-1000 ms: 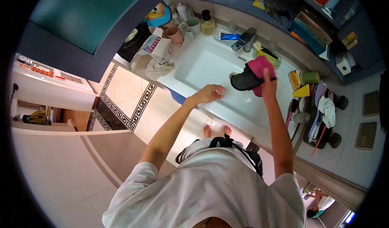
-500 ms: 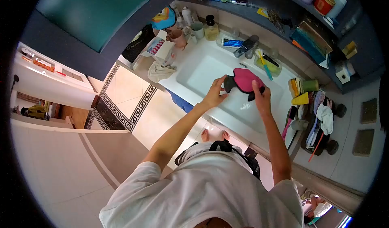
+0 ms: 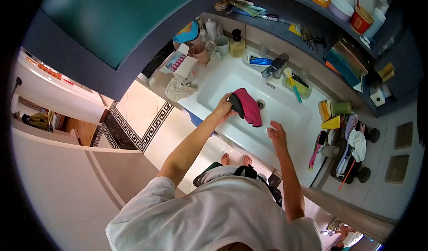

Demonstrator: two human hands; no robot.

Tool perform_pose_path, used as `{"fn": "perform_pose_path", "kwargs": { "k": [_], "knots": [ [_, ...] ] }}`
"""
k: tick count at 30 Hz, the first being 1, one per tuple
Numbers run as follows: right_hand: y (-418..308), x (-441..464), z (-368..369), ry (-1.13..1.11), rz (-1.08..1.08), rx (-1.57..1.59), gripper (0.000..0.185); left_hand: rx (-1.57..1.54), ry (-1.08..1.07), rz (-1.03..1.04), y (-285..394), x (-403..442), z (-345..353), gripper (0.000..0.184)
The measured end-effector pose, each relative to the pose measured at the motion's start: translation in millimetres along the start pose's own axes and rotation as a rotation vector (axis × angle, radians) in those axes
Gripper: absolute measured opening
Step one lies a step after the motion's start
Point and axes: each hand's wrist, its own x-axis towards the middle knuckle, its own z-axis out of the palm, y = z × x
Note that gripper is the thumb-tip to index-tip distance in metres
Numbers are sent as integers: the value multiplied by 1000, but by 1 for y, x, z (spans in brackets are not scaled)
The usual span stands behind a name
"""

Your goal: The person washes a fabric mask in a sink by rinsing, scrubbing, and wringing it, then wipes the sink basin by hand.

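Note:
A pink and black cloth item (image 3: 249,108) hangs over the white sink basin (image 3: 285,113), its black edge toward the left. My left hand (image 3: 224,108) grips it by that black edge, fingers wrapped round it. To the right, my right hand (image 3: 277,136) is apart from the cloth, over the near side of the basin, with its fingers spread and nothing in them. The metal drain (image 3: 261,104) shows just beyond the cloth. Behind the basin is the faucet (image 3: 277,66).
A soap bottle (image 3: 237,44), cups and an open white box (image 3: 182,66) stand at the back left. A soap dish with a toothbrush (image 3: 294,87) lies behind the basin. Brushes and a yellow packet (image 3: 331,122) are at the right. A shelf (image 3: 267,22) overhangs the back.
The cloth has passed from my right hand to my left and moved left and slightly down. My right hand has let go and drawn down toward me. The view has shifted a little.

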Motion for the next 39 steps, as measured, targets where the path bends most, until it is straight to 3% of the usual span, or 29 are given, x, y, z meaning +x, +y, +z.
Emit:
{"fn": "perform_pose_path", "kwargs": {
  "k": [3,8,12,15,18,19,22,23,29,32,39],
  "knots": [
    [11,-22,-6,-28,230,184,36,-2,45,51,-7,24,-28,44],
    [28,-56,-18,50,357,267,32,-106,220,-16,3,73,-82,41],
    [48,-82,-22,151,404,334,32,-265,127,21,16,136,-157,45],
    [60,-98,-19,206,423,351,32,-139,516,122,44,146,-151,47],
    [66,-108,-9,230,437,370,32,1455,988,805,23,160,-174,57],
    [63,-109,-5,244,465,364,29,1622,764,774,22,161,-171,73],
    [60,-115,1,234,469,357,26,1810,383,383,8,159,-158,75],
    [52,-117,2,233,462,327,23,1834,394,281,9,160,-151,80],
    [59,-124,2,259,387,334,23,2007,480,400,-10,204,-176,84],
    [49,-122,6,253,392,282,22,1929,355,279,24,195,-157,77],
    [56,-120,16,223,422,256,21,2126,597,272,31,231,-143,73]
  ]
}}
